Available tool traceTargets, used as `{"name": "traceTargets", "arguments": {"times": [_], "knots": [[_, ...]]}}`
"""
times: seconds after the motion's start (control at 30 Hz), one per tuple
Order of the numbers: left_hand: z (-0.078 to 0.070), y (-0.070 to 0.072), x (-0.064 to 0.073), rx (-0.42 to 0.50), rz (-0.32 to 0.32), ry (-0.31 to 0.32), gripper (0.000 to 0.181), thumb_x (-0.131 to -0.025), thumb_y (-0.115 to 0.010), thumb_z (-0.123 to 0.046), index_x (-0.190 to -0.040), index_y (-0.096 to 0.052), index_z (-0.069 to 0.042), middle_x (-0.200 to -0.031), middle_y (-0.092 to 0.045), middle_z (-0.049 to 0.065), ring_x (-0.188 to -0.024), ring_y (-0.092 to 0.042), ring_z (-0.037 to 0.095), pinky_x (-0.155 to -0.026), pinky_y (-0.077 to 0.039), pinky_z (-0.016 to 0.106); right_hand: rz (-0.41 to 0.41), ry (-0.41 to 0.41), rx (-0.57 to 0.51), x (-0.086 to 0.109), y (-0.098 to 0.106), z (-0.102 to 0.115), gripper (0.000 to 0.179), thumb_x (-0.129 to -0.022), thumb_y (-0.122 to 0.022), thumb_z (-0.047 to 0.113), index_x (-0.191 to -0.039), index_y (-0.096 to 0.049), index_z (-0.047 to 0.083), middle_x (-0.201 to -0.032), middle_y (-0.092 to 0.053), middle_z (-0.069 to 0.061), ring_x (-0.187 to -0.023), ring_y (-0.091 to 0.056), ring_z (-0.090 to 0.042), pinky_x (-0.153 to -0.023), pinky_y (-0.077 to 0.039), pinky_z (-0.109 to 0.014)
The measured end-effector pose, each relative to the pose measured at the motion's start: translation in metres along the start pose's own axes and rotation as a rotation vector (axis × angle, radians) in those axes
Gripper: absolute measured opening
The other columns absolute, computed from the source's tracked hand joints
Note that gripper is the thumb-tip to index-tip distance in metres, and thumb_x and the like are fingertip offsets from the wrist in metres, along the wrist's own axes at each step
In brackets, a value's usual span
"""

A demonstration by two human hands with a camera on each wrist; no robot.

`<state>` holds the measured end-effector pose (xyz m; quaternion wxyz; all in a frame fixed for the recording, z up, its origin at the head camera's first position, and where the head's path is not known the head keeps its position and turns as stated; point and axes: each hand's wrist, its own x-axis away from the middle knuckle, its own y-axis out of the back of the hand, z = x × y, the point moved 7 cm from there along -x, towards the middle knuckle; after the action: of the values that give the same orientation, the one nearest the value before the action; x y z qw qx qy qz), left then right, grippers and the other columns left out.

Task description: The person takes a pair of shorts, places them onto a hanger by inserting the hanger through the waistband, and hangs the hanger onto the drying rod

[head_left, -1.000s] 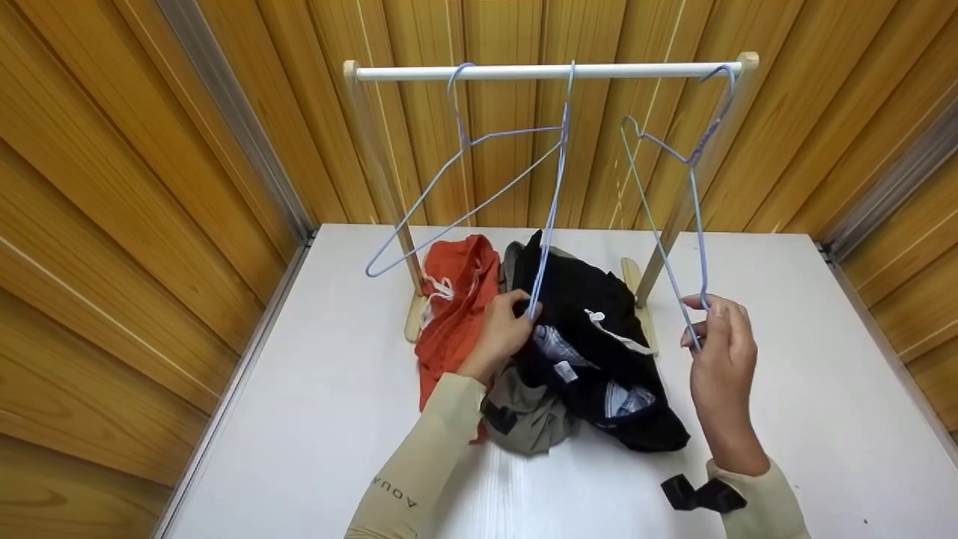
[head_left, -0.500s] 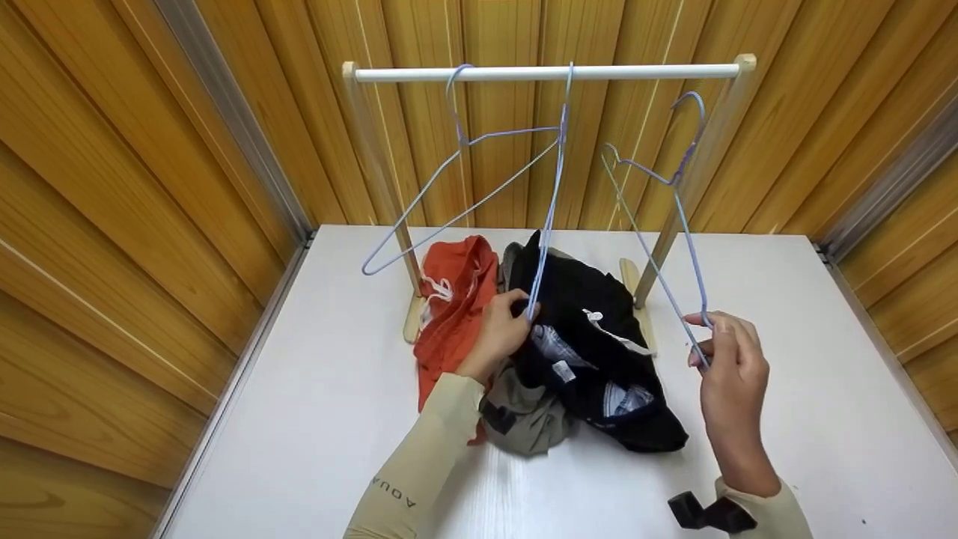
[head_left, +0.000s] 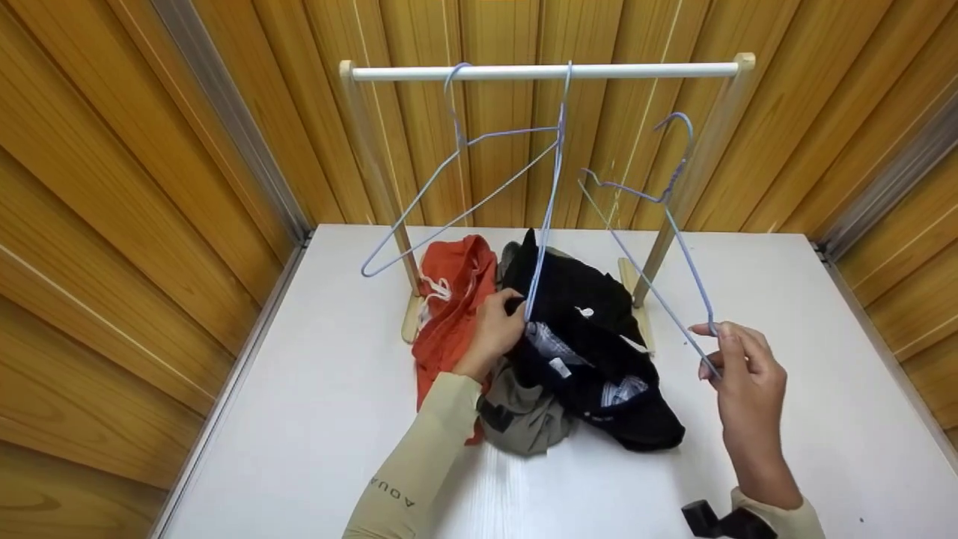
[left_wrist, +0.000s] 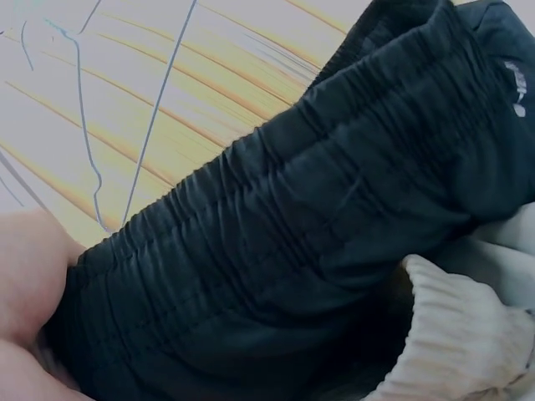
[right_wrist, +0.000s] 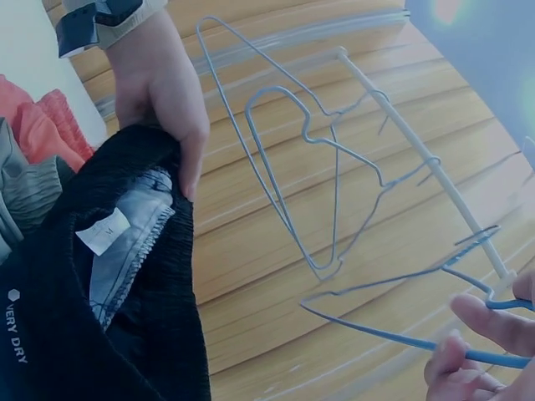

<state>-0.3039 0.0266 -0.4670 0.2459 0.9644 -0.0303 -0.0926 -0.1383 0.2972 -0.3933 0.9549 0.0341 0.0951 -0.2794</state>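
My left hand (head_left: 494, 329) grips the edge of a pair of black shorts (head_left: 599, 284) bunched on the white table. Their elastic waistband (left_wrist: 276, 192) fills much of the left wrist view. The right wrist view shows a white tag (right_wrist: 103, 232) inside the waist and the thumb side of that hand over the edge. Off to the right, my right hand (head_left: 752, 404) pinches one end of a blue wire hanger (head_left: 673, 182) between thumb and fingers. The hanger's hook points up, below the rack's rail and apart from it.
A rack with a white rail (head_left: 636, 71) stands at the back of the table (head_left: 314, 419). Two more wire hangers hang on it, one a left hanger (head_left: 412, 209). Orange-red shorts (head_left: 456, 322) and a grey-green garment (head_left: 528, 419) lie beside and under the black shorts.
My right hand has moved down, right and toward me with the hanger, whose hook has dropped away from the rail. The left hand has hardly moved.
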Motion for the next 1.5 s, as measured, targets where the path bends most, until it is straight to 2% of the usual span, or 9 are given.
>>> {"name": "traceTargets", "arguments": {"times": [0.27,0.43,0.7,0.83,1.0,1.2,1.33,1.5], "knots": [[0.003,0.003,0.000,0.028,-0.020,0.062,0.016,-0.085,-0.064,-0.013,-0.098,-0.071,-0.007,-0.104,-0.071,0.011,-0.102,-0.063,0.027,-0.089,-0.048,0.038,-0.001,-0.074,0.035,0.000,0.011,-0.004,0.037,-0.100,-0.051,0.025,-0.104,-0.070,-0.007,-0.106,-0.056,-0.004,-0.055,-0.053,-0.010,-0.054,-0.047,-0.017],[0.005,0.004,-0.001,0.032,-0.029,0.070,0.019,-0.084,-0.062,-0.011,-0.102,-0.070,-0.007,-0.106,-0.070,0.011,-0.105,-0.062,0.027,-0.092,-0.046,0.038,0.006,-0.083,0.043,-0.001,0.016,-0.005,0.036,-0.099,-0.053,0.025,-0.105,-0.070,-0.006,-0.108,-0.057,-0.003,-0.053,-0.057,-0.012,-0.054,-0.042,-0.017],[0.008,0.007,-0.002,0.041,-0.040,0.011,0.014,-0.086,-0.062,-0.008,-0.098,-0.070,-0.009,-0.103,-0.070,0.008,-0.103,-0.062,0.024,-0.091,-0.047,0.037,-0.004,-0.121,-0.074,-0.002,0.022,-0.010,0.035,-0.097,-0.057,0.023,-0.105,-0.067,-0.010,-0.099,-0.066,-0.005,-0.047,-0.058,-0.018,-0.048,-0.042,-0.018],[0.011,0.009,-0.003,0.037,-0.065,-0.014,0.015,-0.087,-0.062,-0.006,-0.096,-0.071,-0.013,-0.100,-0.070,0.005,-0.096,-0.062,0.021,-0.086,-0.047,0.034,0.036,-0.135,-0.120,-0.001,0.023,-0.014,0.035,-0.098,-0.055,0.022,-0.108,-0.066,-0.010,-0.098,-0.068,-0.004,-0.046,-0.058,-0.019,-0.045,-0.041,-0.018],[0.014,0.013,-0.004,0.036,-0.108,-0.030,0.016,-0.086,-0.063,-0.005,-0.098,-0.072,-0.012,-0.101,-0.067,0.009,-0.096,-0.058,0.023,-0.088,-0.045,0.036,0.099,-0.094,-0.161,-0.001,0.025,-0.014,0.031,-0.098,-0.056,0.015,-0.106,-0.065,-0.013,-0.099,-0.067,-0.005,-0.046,-0.058,-0.020,-0.045,-0.041,-0.020],[0.018,0.016,-0.005,0.052,-0.111,0.041,0.015,-0.088,-0.064,-0.007,-0.100,-0.071,-0.011,-0.105,-0.064,0.011,-0.103,-0.057,0.026,-0.093,-0.044,0.038,0.117,-0.091,-0.103,-0.001,0.031,-0.014,0.028,-0.094,-0.060,0.008,-0.101,-0.065,-0.018,-0.106,-0.062,-0.006,-0.045,-0.057,-0.020,-0.047,-0.039,-0.021],[0.021,0.018,-0.006,0.055,-0.134,0.069,0.015,-0.086,-0.065,-0.009,-0.100,-0.070,-0.006,-0.105,-0.066,0.014,-0.102,-0.059,0.028,-0.092,-0.045,0.038,0.127,-0.097,-0.097,-0.001,0.035,-0.015,0.025,-0.093,-0.062,0.008,-0.099,-0.067,-0.015,-0.099,-0.066,-0.004,-0.044,-0.057,-0.019,-0.047,-0.039,-0.021],[0.025,0.018,-0.008,0.051,-0.149,0.099,0.014,-0.085,-0.066,-0.009,-0.098,-0.070,-0.005,-0.105,-0.067,0.015,-0.100,-0.060,0.028,-0.091,-0.046,0.037,0.181,-0.083,-0.095,-0.001,0.038,-0.016,0.020,-0.094,-0.061,0.008,-0.095,-0.071,-0.009,-0.091,-0.070,-0.003,-0.044,-0.058,-0.018,-0.046,-0.040,-0.020]]}}
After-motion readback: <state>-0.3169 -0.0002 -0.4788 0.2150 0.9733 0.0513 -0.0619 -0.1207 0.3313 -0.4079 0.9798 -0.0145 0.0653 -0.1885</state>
